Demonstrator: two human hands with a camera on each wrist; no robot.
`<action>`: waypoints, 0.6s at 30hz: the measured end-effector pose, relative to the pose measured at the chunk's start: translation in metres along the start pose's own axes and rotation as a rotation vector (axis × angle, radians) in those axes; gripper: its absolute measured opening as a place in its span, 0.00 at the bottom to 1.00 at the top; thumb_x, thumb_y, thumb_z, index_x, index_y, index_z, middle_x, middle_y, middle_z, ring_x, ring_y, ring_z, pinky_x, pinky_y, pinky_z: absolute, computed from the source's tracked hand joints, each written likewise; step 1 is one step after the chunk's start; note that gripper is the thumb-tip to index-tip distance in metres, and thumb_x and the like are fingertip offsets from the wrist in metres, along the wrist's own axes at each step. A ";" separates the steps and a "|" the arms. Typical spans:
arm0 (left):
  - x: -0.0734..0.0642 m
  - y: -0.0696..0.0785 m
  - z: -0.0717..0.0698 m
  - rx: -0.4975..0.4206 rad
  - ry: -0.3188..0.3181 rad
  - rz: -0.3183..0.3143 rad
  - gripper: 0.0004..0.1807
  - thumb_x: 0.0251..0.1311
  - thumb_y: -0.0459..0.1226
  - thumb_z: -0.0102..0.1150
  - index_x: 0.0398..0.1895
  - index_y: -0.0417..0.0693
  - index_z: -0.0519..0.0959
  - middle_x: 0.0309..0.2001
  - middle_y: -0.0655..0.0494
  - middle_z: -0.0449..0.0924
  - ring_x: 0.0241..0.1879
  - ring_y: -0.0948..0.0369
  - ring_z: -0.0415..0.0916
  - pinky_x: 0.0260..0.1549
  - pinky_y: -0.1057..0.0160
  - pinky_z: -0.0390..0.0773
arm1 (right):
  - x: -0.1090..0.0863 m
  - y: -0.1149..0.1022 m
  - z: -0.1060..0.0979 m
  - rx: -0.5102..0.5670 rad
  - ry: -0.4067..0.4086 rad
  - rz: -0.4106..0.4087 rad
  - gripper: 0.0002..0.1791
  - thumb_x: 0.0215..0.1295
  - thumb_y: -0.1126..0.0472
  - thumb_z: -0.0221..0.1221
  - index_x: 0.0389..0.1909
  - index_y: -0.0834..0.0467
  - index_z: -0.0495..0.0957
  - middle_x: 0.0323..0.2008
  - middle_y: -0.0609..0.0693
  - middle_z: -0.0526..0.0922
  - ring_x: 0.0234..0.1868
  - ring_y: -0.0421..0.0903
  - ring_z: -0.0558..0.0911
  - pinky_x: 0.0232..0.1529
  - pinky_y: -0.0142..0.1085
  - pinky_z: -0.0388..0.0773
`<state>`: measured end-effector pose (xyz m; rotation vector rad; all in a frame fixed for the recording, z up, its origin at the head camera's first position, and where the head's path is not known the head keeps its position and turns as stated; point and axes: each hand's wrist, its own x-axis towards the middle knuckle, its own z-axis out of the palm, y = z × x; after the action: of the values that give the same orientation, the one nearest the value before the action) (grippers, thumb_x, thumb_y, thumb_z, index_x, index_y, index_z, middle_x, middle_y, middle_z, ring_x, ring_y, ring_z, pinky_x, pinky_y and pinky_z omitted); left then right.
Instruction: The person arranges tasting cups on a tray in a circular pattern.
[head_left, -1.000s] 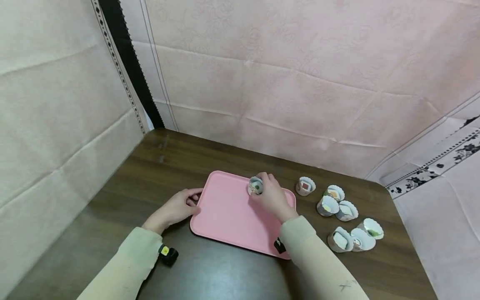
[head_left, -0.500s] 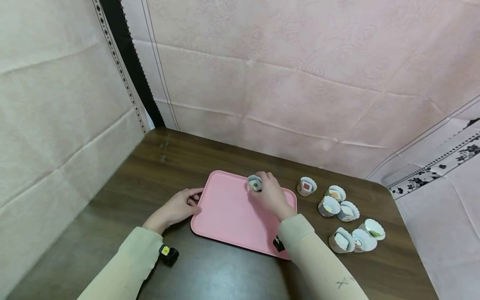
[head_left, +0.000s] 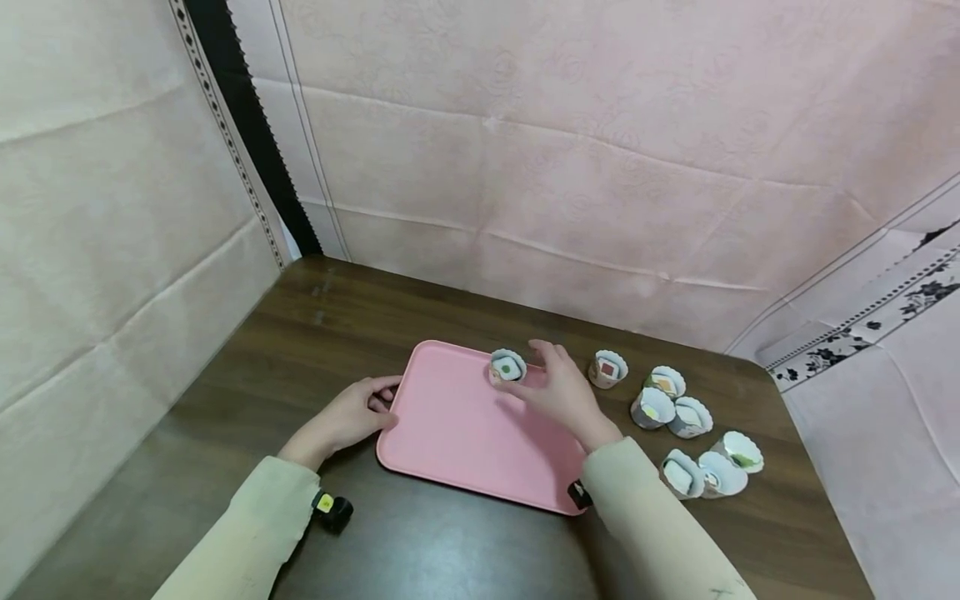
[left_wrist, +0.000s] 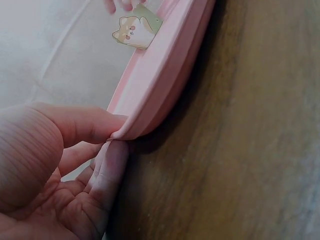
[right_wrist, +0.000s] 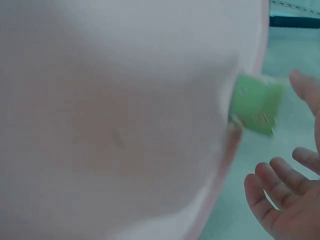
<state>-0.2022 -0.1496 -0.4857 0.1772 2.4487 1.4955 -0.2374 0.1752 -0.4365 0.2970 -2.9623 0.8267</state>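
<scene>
A pink tray (head_left: 465, 433) lies on the dark wooden table. My left hand (head_left: 347, 421) pinches its left rim between thumb and fingers, as the left wrist view shows at the rim (left_wrist: 127, 122). Near the tray's far edge stands a small paper baking cup (head_left: 507, 367) with a scalloped rim and a white piece with a green mark inside. Its side carries a cartoon dog print in the left wrist view. My right hand (head_left: 564, 398), fingers spread apart, is just right of this cup and holds nothing. In the right wrist view the cup (right_wrist: 256, 103) looks green.
Right of the tray stands another paper cup (head_left: 607, 369) with a red-brown marked piece. Beyond it are a cluster of three cups (head_left: 652, 408) and another group of three (head_left: 723, 475). Cloth curtains (head_left: 585, 167) hang behind and beside the table.
My right hand has let go of the paper cup and moved slightly right, its fingers spreading. The cup stays near the tray's far edge. My left hand keeps its place on the rim.
</scene>
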 end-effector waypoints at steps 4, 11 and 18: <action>-0.001 0.002 -0.001 0.002 -0.002 0.000 0.34 0.46 0.32 0.64 0.60 0.49 0.66 0.42 0.51 0.67 0.34 0.57 0.68 0.29 0.61 0.72 | -0.017 0.018 -0.022 0.016 -0.007 0.018 0.49 0.36 0.29 0.60 0.62 0.43 0.58 0.56 0.45 0.66 0.53 0.49 0.70 0.48 0.48 0.67; -0.002 0.002 0.000 -0.011 -0.008 0.010 0.34 0.47 0.32 0.63 0.61 0.48 0.65 0.42 0.50 0.66 0.35 0.57 0.68 0.29 0.61 0.72 | -0.048 0.051 -0.053 -0.019 0.009 0.018 0.49 0.36 0.32 0.63 0.62 0.46 0.59 0.52 0.42 0.68 0.47 0.46 0.71 0.41 0.42 0.71; -0.001 0.000 0.001 -0.014 -0.008 0.026 0.34 0.46 0.31 0.63 0.61 0.49 0.66 0.42 0.50 0.66 0.35 0.57 0.68 0.29 0.61 0.72 | -0.077 0.078 -0.075 -0.093 0.045 0.017 0.49 0.36 0.32 0.63 0.61 0.47 0.60 0.53 0.44 0.68 0.46 0.46 0.72 0.40 0.44 0.71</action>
<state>-0.2009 -0.1494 -0.4855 0.2123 2.4382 1.5190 -0.1777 0.2922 -0.4196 0.2459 -2.9545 0.6850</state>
